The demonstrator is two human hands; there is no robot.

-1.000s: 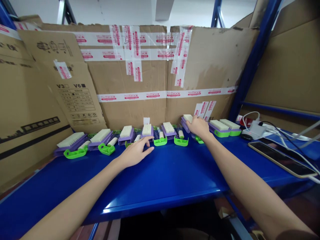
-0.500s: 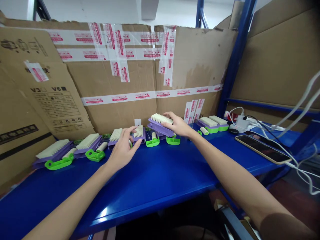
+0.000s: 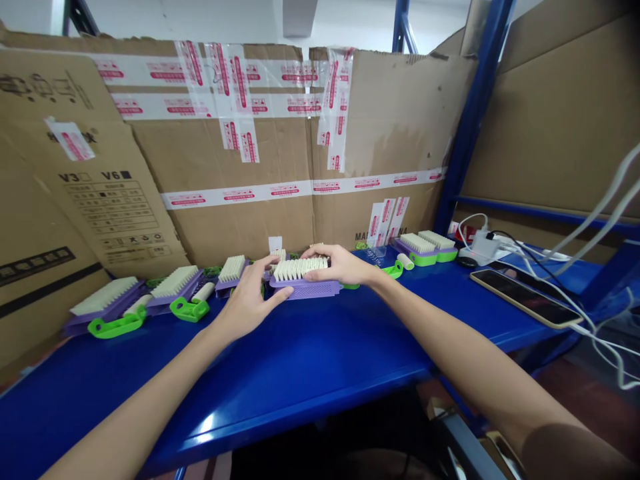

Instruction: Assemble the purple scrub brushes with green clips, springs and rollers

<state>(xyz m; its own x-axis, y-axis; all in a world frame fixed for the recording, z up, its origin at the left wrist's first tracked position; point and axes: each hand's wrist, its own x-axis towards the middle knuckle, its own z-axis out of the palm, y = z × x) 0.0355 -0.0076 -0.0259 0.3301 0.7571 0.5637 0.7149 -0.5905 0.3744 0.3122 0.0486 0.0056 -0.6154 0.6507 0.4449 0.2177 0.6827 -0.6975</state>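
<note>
I hold a purple brush with cream bristles (image 3: pixel 303 277) between both hands just above the blue table (image 3: pixel 320 347). My right hand (image 3: pixel 340 265) grips its right end from above. My left hand (image 3: pixel 250 300) closes on its left end, thumb along the front edge. Behind it a row of like purple brushes runs along the cardboard, such as one brush (image 3: pixel 175 285) with a green handle piece (image 3: pixel 183 309) and a white roller (image 3: pixel 204 291) beside it.
Taped cardboard sheets (image 3: pixel 260 153) wall the back and left. At the right stand two more brushes (image 3: pixel 425 247), a phone (image 3: pixel 525 297), a white charger (image 3: pixel 483 250) and loose cables (image 3: pixel 600 333). A blue rack post (image 3: pixel 470 127) rises at the right.
My right hand lifted a brush from the row at the right and carried it left and down to the middle. My left hand rose off the table and took hold of its left end.
</note>
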